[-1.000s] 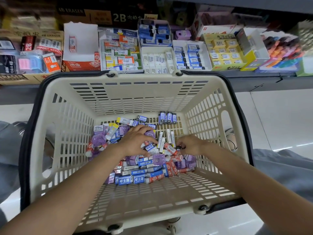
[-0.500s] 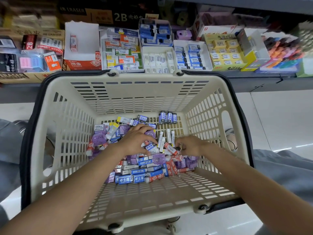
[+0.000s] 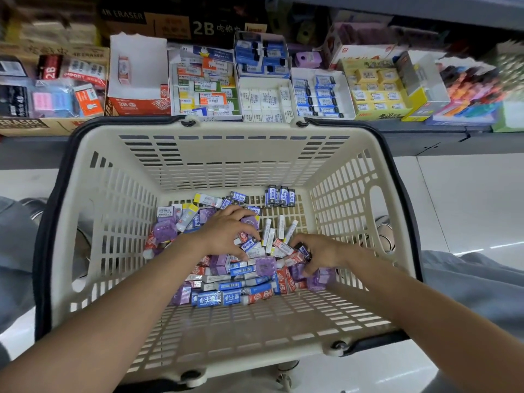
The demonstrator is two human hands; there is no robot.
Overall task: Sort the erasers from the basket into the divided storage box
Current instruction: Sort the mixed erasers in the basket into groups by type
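Two bare forearms reaching forward and down over the near rim of the cream slotted basket (image 3: 181,165). Left hand (image 3: 224,234) palm-down on the heap of erasers (image 3: 235,279), fingers spread and curled like a claw over a blue-and-white one; whether actually gripped, cannot tell. Right hand (image 3: 317,253) low on the heap's right side, fingers bent, pinching a small dark-wrapped eraser (image 3: 303,249) at the fingertips, thumb down among purple packs. Three blue erasers (image 3: 279,196) upright against the basket's far wall. Beyond, shelf boxes (image 3: 263,92) of sorted erasers in rows.
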